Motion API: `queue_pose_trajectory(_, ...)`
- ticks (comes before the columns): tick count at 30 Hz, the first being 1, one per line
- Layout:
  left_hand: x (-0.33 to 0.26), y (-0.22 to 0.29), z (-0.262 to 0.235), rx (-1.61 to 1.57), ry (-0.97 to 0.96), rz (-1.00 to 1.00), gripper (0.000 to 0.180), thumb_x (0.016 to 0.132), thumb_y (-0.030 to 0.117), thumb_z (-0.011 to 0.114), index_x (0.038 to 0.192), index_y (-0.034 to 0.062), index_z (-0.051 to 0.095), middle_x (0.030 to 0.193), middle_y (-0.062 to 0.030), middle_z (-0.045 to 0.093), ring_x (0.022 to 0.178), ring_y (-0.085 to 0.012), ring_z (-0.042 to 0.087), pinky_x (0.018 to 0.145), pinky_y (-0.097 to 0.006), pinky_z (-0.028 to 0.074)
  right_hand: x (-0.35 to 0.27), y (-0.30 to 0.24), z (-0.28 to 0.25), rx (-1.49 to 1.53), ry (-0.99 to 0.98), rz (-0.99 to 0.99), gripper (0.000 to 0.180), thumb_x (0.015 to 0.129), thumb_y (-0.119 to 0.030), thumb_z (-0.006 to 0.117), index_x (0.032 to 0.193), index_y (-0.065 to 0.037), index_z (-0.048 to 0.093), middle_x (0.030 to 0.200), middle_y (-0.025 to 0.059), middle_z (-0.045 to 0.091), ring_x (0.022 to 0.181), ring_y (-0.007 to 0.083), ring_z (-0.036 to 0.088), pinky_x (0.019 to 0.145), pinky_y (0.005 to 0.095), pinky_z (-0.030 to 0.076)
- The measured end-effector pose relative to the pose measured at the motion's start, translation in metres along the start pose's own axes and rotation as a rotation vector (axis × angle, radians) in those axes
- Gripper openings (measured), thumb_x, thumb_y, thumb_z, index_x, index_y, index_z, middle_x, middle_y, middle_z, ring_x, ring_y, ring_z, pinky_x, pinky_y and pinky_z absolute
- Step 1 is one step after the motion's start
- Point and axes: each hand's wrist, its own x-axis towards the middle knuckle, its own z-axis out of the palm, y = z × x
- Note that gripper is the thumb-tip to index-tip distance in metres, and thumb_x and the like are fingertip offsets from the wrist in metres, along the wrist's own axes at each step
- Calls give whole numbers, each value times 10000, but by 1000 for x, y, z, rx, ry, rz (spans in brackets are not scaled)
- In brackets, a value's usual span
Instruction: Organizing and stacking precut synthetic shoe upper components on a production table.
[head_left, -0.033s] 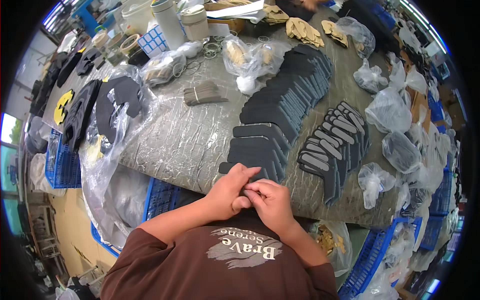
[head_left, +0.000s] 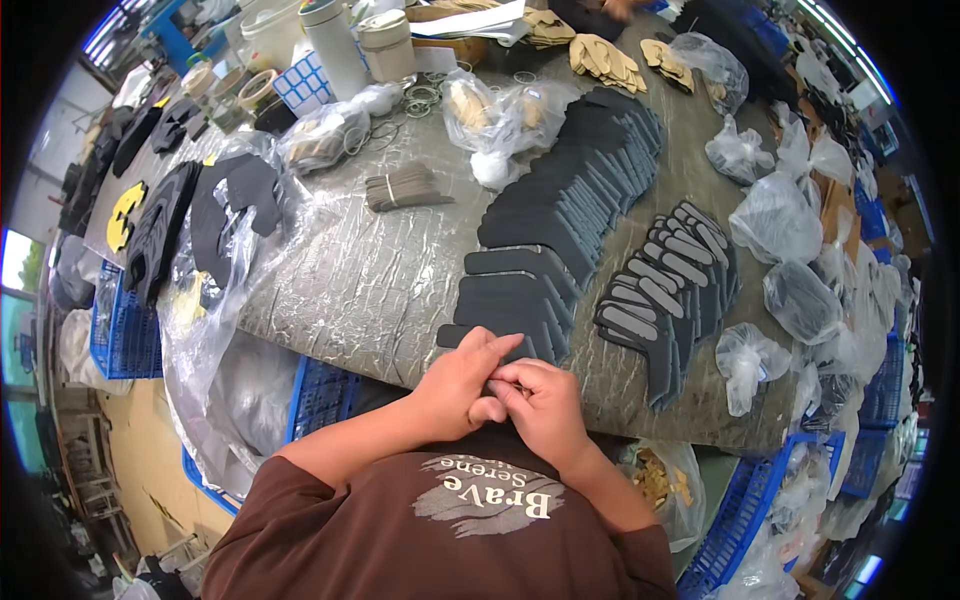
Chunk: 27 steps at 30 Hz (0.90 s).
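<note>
At eleven o'clock stands a white cylindrical container (head_left: 337, 52), and near it a cream lidded jar (head_left: 388, 50). Closer to the centre, a banded bundle of brownish strips (head_left: 402, 188) is lying. At one o'clock there are tan glove-shaped pieces (head_left: 605, 66). Between two and three, transparent plastic bags (head_left: 778, 222) gather. Blue lattice baskets are at nine (head_left: 130, 345) and at four (head_left: 725, 545).
</note>
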Motion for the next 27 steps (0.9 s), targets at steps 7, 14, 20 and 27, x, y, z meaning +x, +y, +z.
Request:
queue_pose_trajectory(7, -2, 11, 0, 169, -105, -81, 1036, 700, 749, 463, 1381, -9, 275, 1033, -191, 472, 735, -371, 561, 595, -444, 478, -2, 3, 0, 95, -83, 145, 67, 794, -19, 644, 845, 23, 648, 752, 92, 615, 638, 152, 569, 571, 279, 439)
queue_pose_trajectory(14, -1, -2, 4, -4, -29, 100, 1081, 713, 758, 444, 1425, -7, 168, 1234, -253, 397, 811, -415, 573, 642, -459, 494, -4, 11, 5, 317, -108, 361, 66, 800, -39, 652, 822, 23, 649, 759, 58, 624, 640, 91, 537, 561, 252, 420)
queue_pose_trajectory(20, -2, 7, 0, 74, -94, -43, 1076, 729, 765, 418, 1427, -9, 153, 1257, -259, 383, 821, -438, 564, 663, -468, 493, -4, 14, 7, 202, -34, 98, 24, 816, -18, 639, 797, -7, 651, 695, -12, 594, 553, 29, 480, 482, 185, 368)
queue_pose_trajectory(27, 0, -3, 3, -85, -81, 34, 1062, 751, 772, 383, 1435, -2, 134, 1261, -265, 389, 933, -431, 557, 755, -428, 495, -3, 8, 7, 440, -75, 410, 20, 820, -19, 630, 804, -12, 641, 695, -11, 594, 569, 23, 484, 490, 180, 370)
